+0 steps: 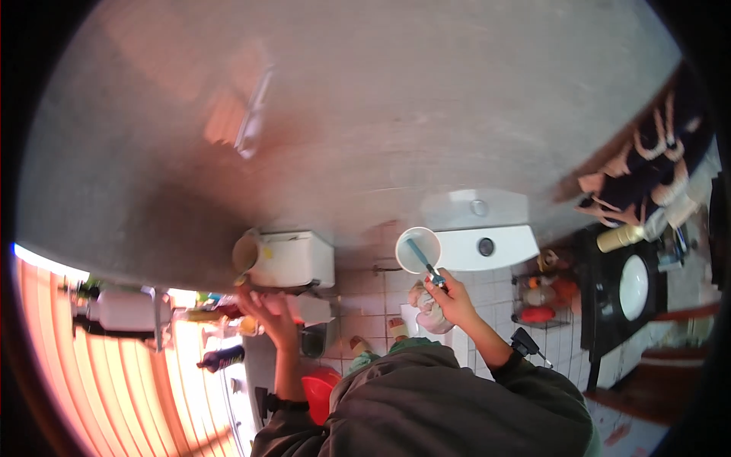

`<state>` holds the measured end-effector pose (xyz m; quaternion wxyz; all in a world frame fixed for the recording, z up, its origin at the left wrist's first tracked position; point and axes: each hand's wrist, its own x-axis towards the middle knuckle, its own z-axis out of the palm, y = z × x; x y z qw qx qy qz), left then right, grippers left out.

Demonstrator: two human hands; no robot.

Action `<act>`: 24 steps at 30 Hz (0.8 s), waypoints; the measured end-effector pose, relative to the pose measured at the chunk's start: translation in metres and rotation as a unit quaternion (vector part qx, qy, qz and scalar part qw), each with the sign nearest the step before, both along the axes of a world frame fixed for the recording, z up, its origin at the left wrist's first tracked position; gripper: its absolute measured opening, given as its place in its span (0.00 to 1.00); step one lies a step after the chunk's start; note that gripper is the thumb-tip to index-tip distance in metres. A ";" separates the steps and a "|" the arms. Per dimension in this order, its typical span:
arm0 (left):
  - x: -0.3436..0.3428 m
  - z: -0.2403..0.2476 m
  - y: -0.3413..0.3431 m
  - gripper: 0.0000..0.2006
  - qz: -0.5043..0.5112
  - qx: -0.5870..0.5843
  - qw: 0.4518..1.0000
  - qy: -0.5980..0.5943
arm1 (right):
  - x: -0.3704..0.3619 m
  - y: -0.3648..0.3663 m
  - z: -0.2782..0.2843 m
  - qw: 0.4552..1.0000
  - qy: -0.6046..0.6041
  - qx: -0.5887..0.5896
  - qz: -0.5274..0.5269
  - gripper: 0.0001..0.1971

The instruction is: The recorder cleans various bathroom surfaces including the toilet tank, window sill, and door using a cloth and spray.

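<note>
Left hand (276, 321) splayed, right hand (454, 300) around handle (432, 272)

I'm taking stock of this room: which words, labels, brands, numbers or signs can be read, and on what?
None can be read.
Dark bottle at left: any label is too small and blurred.
Pale yellow cylinder at right: likewise.
Blue-grey tool in the right hand: no lettering discernible.
</note>
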<state>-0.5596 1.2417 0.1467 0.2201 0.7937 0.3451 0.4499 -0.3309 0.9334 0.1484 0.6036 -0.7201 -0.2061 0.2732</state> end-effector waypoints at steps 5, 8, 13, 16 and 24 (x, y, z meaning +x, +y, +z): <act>-0.019 0.015 -0.038 0.38 0.008 -0.082 0.996 -0.037 | -0.037 0.106 0.031 0.983 -0.003 0.097 0.158 0.09; -0.053 0.021 -0.053 0.37 0.052 -0.082 0.995 -0.031 | -0.066 0.161 0.052 0.975 -0.024 0.048 0.217 0.10; -0.108 0.022 -0.065 0.37 0.092 -0.108 0.989 -0.031 | -0.098 0.211 0.025 0.976 -0.026 0.046 0.210 0.11; -0.140 0.023 -0.066 0.36 0.123 -0.110 0.986 -0.025 | -0.107 0.218 0.014 0.983 -0.031 0.070 0.165 0.10; -0.192 0.001 -0.040 0.35 0.089 -0.147 0.984 -0.053 | -0.117 0.236 0.014 0.992 -0.066 0.033 0.104 0.14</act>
